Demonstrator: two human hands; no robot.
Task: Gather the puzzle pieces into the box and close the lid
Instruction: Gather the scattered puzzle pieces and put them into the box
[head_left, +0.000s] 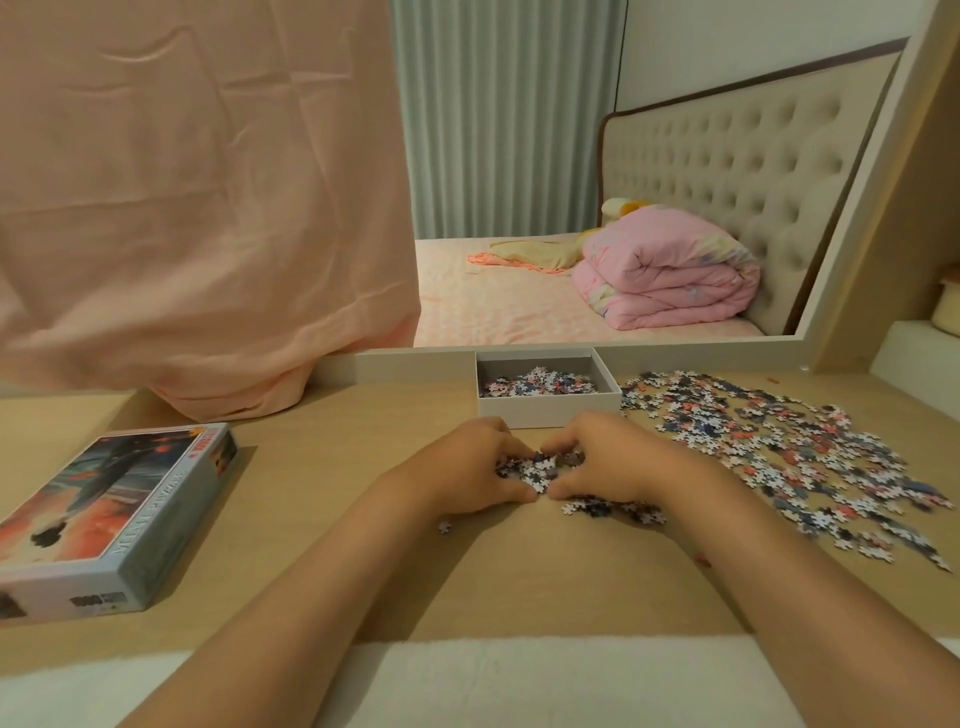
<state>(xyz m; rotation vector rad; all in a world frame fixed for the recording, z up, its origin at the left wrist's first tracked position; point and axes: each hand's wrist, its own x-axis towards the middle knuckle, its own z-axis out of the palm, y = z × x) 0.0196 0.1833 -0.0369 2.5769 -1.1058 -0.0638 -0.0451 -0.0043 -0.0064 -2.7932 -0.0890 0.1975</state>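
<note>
Left hand: I see its fingers curled around a heap of puzzle pieces.
Right hand: curled round the same heap.
Box: 12 o'clock, just beyond, open, partly filled.
Loose pieces: 2 to 3 o'clock, spread on the surface.
Lid: 9 o'clock, well apart.

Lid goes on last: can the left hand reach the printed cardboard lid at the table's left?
Probably yes: only bare wooden tabletop separates the left hand from the printed cardboard lid, though it and the right hand are cupping a heap of puzzle pieces.
</note>
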